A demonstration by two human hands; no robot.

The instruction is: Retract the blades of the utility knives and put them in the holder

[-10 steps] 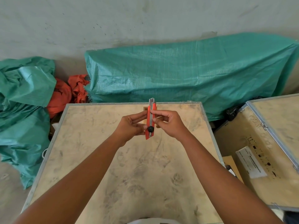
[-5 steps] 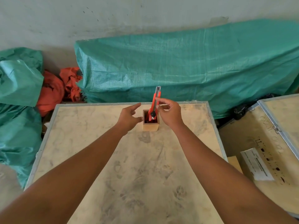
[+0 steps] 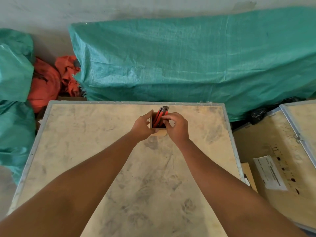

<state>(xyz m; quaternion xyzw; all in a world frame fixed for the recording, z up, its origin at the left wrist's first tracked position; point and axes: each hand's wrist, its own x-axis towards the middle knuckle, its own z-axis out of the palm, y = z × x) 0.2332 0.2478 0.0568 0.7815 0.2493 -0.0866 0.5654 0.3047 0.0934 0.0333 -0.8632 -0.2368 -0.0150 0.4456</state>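
A small square wooden holder (image 3: 160, 132) stands near the far edge of the plywood crate top (image 3: 102, 151). Red utility knives (image 3: 161, 113) stand inside it, leaning to the far right, their grey tips above the rim. My left hand (image 3: 142, 125) cups the holder's left side. My right hand (image 3: 176, 125) is at its right side, fingertips pinched on the red knives just above the rim. No bare blade shows.
A second plywood crate (image 3: 277, 151) with a white label sits to the right. Green tarpaulin (image 3: 188, 62) covers a long bulk behind the crate; more green and orange sheeting (image 3: 44, 82) is piled at the left.
The red knife, held up in both hands a second ago, went down into the holder. My left hand closed onto the holder's side; my right hand lowered with the knife.
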